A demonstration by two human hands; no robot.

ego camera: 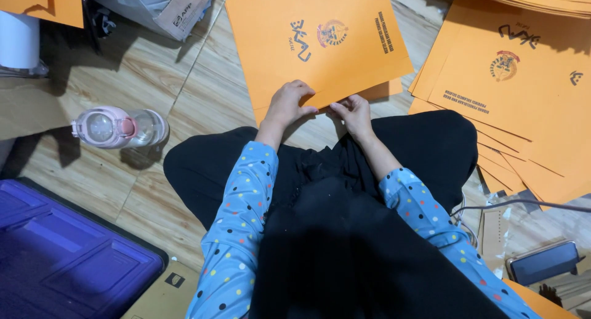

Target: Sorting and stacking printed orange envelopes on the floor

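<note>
Orange folder (317, 42) lay on the wooden floor (184, 97) at twelve o'clock of the lap. Left hand (286, 103) and right hand (352, 113) pinched its near edge, fingers curled. Stacked folders (523, 97) lay at two o'clock, a bottle (117, 127) at nine.

seated person, black trousers, blue dotted sleeves. left hand (288, 104) and right hand (352, 113) both pinch the near edge of an orange printed folder (317, 42) lying on the wood-pattern floor (154, 189). stack of like orange folders (517, 91) to the right, fanned. clear bottle with pink lid (118, 127) on its side, left. purple tray (61, 257) lower left. phone (545, 262) lower right.
</note>
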